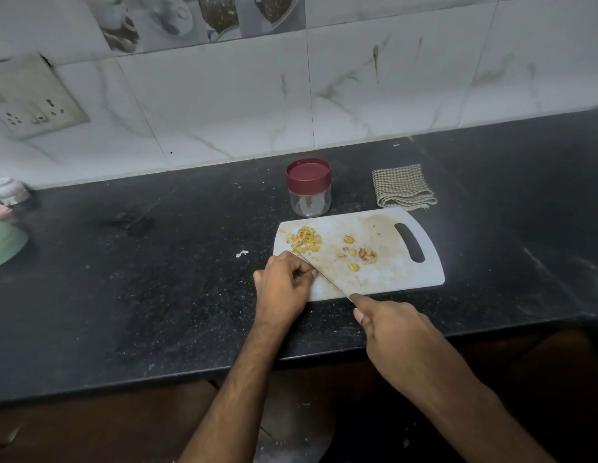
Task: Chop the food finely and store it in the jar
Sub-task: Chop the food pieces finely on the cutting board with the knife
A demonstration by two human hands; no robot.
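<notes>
1. At the far left, a pale green bowl (3, 243) is sitting at the edge of the black counter (157, 295); a socket plate (33, 95) is hanging on the tiled wall above it; neither is playing any part in the work.
2. Moving right, the left hand (284, 289) is resting at the near left corner of the white cutting board (391, 279); its fingers are curling inward against the flat of the knife (321, 274); whether they are pinching a piece of food cannot be told, since the fingertips are hiding whatever lies under them.
3. The knife is lying slantwise across that corner, its tip reaching toward the chopped pile (305, 240); this pile of fine yellowish bits is sitting at the board's far left.
4. Behind the board, the jar (309, 190) is standing upright with its dark red lid on; it is looking empty.
5. The right hand (394, 332) is gripping the knife handle, forefinger stretching along the blade's back.
6. Nearer the board's middle, several coarser pieces (357, 253) are lying scattered and uncut; a checked cloth (402, 187) is lying folded beyond.
7. Judging by this, chopping is in hand and partly done; the next move is calling for gathering the coarser pieces under the blade; the jar's lid must come off before storing.
</notes>
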